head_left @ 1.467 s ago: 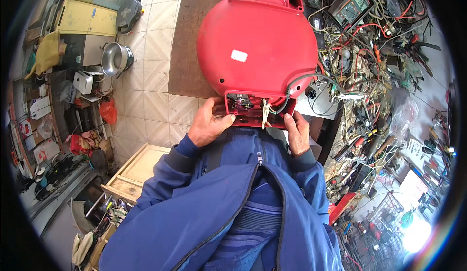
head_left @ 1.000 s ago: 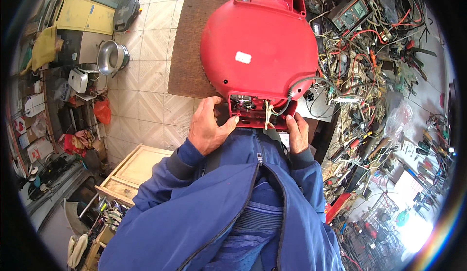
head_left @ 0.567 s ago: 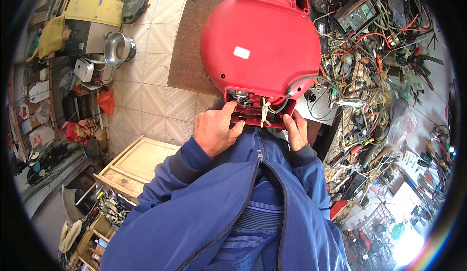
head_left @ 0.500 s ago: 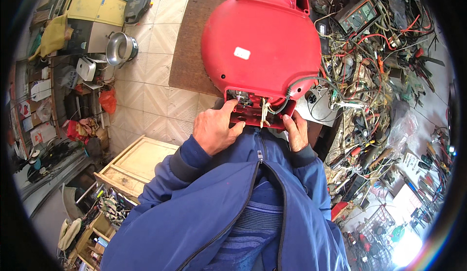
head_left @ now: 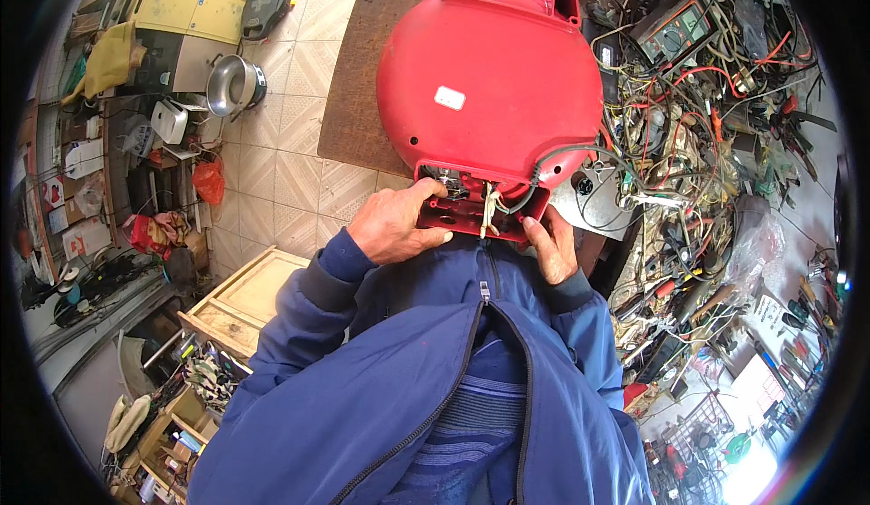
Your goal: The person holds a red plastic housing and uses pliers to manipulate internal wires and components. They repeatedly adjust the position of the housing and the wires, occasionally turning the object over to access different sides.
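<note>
A red rounded appliance housing (head_left: 489, 88) lies on the brown tabletop, its open compartment (head_left: 467, 217) facing me. Inside are metal parts (head_left: 444, 180), with a pale bundle of leads (head_left: 489, 206) hanging out and a dark cable (head_left: 571, 150) running out to the right. My left hand (head_left: 394, 224) grips the compartment's left side, index finger reaching in at the metal parts and thumb at the lower lip. My right hand (head_left: 550, 247) holds the compartment's lower right corner, thumb on the rim; its other fingers are mostly hidden.
A heap of wires, tools and a meter (head_left: 671, 29) covers the bench to the right. Left of the brown table (head_left: 353, 97) are tiled floor (head_left: 285, 169), a steel pot (head_left: 231, 83), a yellow cabinet (head_left: 177, 2) and a low wooden drawer (head_left: 245, 296).
My left hand's index finger has moved from the compartment's outer left side into the opening, and the hand has turned slightly rightward. My right hand stays at the corner, its thumb slightly lower.
</note>
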Action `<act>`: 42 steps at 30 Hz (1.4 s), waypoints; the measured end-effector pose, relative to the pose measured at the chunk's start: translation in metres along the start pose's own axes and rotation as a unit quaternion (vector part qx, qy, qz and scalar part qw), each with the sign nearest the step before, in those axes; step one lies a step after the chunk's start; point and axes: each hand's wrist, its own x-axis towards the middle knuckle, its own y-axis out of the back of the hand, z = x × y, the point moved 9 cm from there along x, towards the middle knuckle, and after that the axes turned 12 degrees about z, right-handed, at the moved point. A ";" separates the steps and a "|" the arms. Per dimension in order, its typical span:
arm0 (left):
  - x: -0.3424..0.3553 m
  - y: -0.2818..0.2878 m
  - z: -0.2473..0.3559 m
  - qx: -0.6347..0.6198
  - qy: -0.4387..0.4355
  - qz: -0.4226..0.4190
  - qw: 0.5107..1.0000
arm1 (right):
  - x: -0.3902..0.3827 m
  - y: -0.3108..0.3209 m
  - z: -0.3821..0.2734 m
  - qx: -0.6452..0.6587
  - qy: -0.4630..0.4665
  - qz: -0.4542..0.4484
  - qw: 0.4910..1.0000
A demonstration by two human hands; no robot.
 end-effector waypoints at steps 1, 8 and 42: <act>0.001 0.000 0.001 0.011 0.011 -0.009 1.000 | 0.000 0.000 0.000 0.003 -0.003 0.002 1.000; -0.001 -0.001 0.007 0.079 0.014 -0.054 0.995 | -0.002 -0.001 -0.006 -0.019 0.013 0.002 1.000; 0.024 -0.024 0.011 0.181 0.067 0.045 0.980 | -0.005 -0.008 -0.012 -0.050 -0.001 -0.025 0.998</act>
